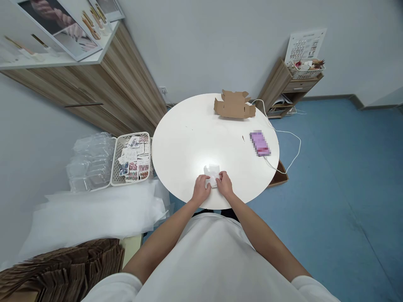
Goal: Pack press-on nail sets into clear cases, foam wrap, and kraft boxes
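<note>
A small white wrapped bundle, like thin foam sheet or tissue [213, 171], lies at the near edge of the white oval table [185, 126]. My left hand [201, 188] grips its left side with curled fingers. On the right side, my right hand [224, 183] pinches the same wrapping between thumb and fingers. What the wrapping contains, if anything, cannot be seen. Farther back on the table stands an unfolded brown cardboard box [234, 105]. To the right lies a purple phone-like object [260, 143], blurred, with a white cable [286, 132] attached.
Left of the table, a white basket [115, 165] holds cards of press-on nails, beside stacked clear plastic trays [91, 161]. White foam sheets [94, 214] and folded brown cardboard [72, 268] are nearer me. A wooden cabinet [126, 79] and a small shelf [273, 84] stand behind.
</note>
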Motion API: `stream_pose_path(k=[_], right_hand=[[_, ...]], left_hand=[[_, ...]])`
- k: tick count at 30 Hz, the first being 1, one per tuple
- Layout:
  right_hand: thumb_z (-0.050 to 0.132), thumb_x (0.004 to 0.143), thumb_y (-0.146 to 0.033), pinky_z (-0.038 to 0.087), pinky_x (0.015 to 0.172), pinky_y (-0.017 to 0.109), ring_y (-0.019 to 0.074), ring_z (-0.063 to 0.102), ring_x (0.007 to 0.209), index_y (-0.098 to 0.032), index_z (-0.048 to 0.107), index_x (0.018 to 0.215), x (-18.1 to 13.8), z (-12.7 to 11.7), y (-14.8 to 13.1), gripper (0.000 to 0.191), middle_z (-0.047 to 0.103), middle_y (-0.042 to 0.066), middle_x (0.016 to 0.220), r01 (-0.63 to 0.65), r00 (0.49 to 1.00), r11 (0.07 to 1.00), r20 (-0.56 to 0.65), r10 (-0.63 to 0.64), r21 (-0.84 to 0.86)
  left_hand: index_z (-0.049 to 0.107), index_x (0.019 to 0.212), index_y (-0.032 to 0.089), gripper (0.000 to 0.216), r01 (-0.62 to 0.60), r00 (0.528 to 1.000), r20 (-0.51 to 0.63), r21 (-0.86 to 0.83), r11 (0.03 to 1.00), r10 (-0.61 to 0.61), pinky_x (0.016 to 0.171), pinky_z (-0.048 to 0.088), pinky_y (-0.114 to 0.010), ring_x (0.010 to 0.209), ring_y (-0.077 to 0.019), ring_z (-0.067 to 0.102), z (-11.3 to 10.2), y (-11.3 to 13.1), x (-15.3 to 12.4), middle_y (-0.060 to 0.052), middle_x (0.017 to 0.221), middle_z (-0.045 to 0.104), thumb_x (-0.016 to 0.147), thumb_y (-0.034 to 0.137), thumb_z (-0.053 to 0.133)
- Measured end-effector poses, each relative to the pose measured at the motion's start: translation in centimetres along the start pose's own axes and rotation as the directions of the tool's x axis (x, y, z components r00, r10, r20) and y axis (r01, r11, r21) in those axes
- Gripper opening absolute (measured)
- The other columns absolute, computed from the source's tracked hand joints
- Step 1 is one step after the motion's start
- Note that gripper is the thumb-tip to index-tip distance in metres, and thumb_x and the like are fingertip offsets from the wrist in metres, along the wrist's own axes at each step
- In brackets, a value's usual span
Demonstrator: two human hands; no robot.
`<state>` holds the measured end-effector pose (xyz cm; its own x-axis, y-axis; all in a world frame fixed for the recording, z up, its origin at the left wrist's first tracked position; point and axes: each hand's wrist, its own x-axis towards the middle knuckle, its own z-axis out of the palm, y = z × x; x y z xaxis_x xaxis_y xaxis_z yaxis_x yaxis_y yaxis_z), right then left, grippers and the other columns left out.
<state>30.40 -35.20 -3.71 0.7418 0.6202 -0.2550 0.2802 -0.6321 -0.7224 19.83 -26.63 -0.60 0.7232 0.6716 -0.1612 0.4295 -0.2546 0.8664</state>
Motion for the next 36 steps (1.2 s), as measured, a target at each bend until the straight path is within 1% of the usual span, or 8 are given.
stream_pose_path(k=[7,11,14,21,25,29,33,36], right_hand=[[0.033,0.078,-0.012,0.041,0.082,0.037,0.0223,0.042,0.108,-0.021,0.050,0.103,-0.7,-0.6,-0.4,0.032,0.044,0.009,0.117,0.262,0.965,0.934,0.046,-0.259,-0.245],[0.035,0.078,-0.010,0.031,0.097,0.041,0.0224,0.023,0.125,-0.020,0.043,0.117,-1.3,-1.6,0.5,0.041,0.032,0.008,0.133,0.540,0.838,0.796,0.254,-0.482,-0.272],[0.048,0.073,-0.016,0.030,0.097,0.046,0.0267,0.018,0.127,-0.016,0.037,0.121,-1.1,-2.1,0.9,0.049,0.030,0.011,0.134,0.624,0.768,0.738,0.381,-0.516,-0.258],[0.045,0.068,-0.006,0.039,0.088,0.041,0.0265,0.034,0.115,-0.013,0.046,0.109,-1.0,-2.6,0.0,0.042,0.047,0.014,0.112,0.653,0.740,0.689,0.460,-0.491,-0.314],[0.049,0.065,-0.014,0.039,0.085,0.039,0.0237,0.044,0.101,-0.015,0.046,0.106,-2.1,-4.1,0.2,0.042,0.051,0.011,0.105,0.689,0.684,0.688,0.518,-0.514,-0.228],[0.049,0.068,-0.021,0.041,0.076,0.033,0.0204,0.050,0.087,-0.020,0.049,0.102,-1.0,-5.5,-0.5,0.033,0.056,0.005,0.093,0.586,0.726,0.797,0.533,-0.434,-0.148],[0.044,0.073,-0.027,0.041,0.068,0.029,0.0175,0.051,0.076,-0.021,0.054,0.087,2.4,-5.5,-1.9,0.018,0.055,0.003,0.084,0.411,0.784,0.905,0.549,-0.289,-0.111],[0.042,0.075,-0.028,0.042,0.070,0.029,0.0178,0.051,0.082,-0.020,0.054,0.090,4.7,-4.7,-2.1,0.021,0.053,0.005,0.091,0.298,0.835,0.949,0.511,-0.206,-0.103]], left_hand=[[0.058,0.095,0.027,0.031,-0.162,0.980,0.151,0.226,0.961,0.130,0.099,0.030,-0.041,0.117,-0.0234,0.038,-0.7,0.3,1.5,-0.004,0.119,0.049,0.067,0.013,0.059],[0.057,0.096,0.027,0.032,-0.231,0.971,0.126,0.247,0.941,0.205,0.100,0.028,-0.041,0.118,-0.0239,0.037,-0.3,-0.3,1.4,-0.004,0.121,0.047,0.068,0.012,0.057],[0.055,0.103,0.025,0.034,-0.271,0.952,0.216,0.251,0.929,0.219,0.099,0.028,-0.038,0.117,-0.0230,0.038,-0.7,-0.5,1.5,-0.006,0.123,0.045,0.070,0.016,0.055],[0.049,0.110,0.025,0.068,-0.283,0.902,0.406,0.301,0.911,0.146,0.100,0.025,-0.038,0.118,-0.0285,0.034,-1.9,0.6,0.9,-0.008,0.127,0.040,0.047,0.027,0.075],[0.052,0.104,0.027,0.053,-0.204,0.914,0.395,0.242,0.949,0.096,0.099,0.026,-0.037,0.112,-0.0259,0.041,-1.3,0.8,-1.0,-0.006,0.119,0.048,0.054,0.023,0.070],[0.058,0.094,0.028,0.033,-0.128,0.966,0.234,0.077,0.989,0.107,0.096,0.028,-0.036,0.106,-0.0238,0.045,-0.8,0.6,-1.0,-0.004,0.103,0.057,0.062,0.030,0.066],[0.060,0.075,0.025,0.022,0.112,0.976,0.176,0.081,0.990,-0.125,0.088,0.035,-0.036,0.098,-0.0239,0.048,-0.8,0.4,1.5,-0.005,0.090,0.055,0.061,0.040,0.065],[0.058,0.077,0.021,0.023,0.230,0.955,0.189,0.018,0.973,-0.229,0.079,0.040,-0.033,0.085,-0.0215,0.052,-0.4,0.0,3.1,-0.004,0.081,0.054,0.064,0.039,0.062]])
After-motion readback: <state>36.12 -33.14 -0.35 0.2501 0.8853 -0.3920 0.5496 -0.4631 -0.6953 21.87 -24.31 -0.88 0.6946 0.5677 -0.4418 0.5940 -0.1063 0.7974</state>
